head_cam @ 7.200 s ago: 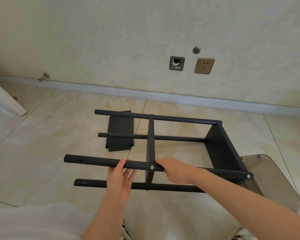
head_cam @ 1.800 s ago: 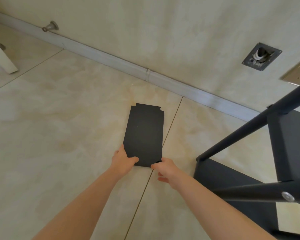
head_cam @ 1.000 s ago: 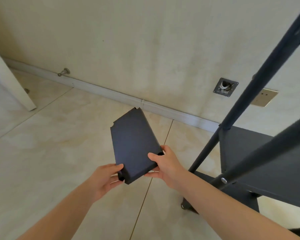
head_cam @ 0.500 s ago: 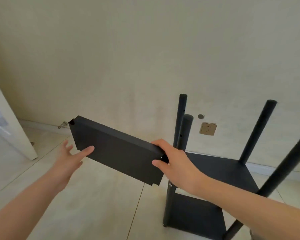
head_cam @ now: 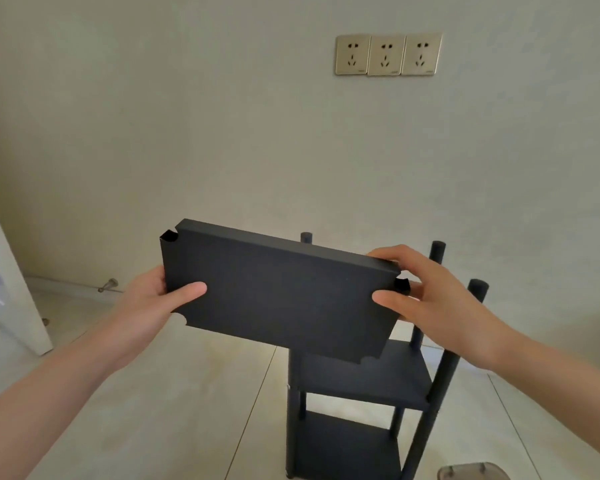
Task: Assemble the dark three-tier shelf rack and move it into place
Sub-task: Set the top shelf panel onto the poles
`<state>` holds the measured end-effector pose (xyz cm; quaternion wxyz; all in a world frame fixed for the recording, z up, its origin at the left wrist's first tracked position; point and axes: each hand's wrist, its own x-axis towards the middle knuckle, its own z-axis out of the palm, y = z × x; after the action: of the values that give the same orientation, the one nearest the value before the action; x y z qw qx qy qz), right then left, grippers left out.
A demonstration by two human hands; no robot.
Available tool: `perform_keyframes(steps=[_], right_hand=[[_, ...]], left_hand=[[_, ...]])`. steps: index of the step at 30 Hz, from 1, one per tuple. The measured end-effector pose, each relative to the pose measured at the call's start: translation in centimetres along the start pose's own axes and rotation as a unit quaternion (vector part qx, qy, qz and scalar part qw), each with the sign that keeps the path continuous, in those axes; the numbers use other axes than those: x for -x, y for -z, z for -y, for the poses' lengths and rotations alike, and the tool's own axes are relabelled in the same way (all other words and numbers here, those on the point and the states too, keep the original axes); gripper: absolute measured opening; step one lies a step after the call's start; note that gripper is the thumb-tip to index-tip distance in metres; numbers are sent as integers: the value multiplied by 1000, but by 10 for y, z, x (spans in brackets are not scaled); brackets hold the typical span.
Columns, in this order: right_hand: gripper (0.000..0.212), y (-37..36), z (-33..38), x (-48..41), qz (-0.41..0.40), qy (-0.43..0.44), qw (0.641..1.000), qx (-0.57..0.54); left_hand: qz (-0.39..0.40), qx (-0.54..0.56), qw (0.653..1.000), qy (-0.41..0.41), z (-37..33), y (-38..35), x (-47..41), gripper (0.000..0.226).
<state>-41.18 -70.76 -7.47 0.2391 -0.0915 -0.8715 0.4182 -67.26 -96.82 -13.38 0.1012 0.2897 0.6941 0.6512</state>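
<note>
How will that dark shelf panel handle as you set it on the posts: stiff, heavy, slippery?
Probably stiff: the shelf panel looks flat though the left hand and right hand grip only its short ends. Likely light: a pinch at each end carries it. Its matte face probably gives fair grip.

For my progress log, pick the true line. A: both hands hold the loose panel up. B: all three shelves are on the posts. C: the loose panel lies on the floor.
A: the left hand and the right hand grip the ends of the panel, raised in front of the rack, which carries only two shelves.
</note>
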Motion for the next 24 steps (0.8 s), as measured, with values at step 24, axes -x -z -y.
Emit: perform_keyframes(steps=[24], right_hand=[[26,114,-71,-37,-231,-119,959,-116]], left_hand=[[25,152,980,124,-98,-146,-66,18]])
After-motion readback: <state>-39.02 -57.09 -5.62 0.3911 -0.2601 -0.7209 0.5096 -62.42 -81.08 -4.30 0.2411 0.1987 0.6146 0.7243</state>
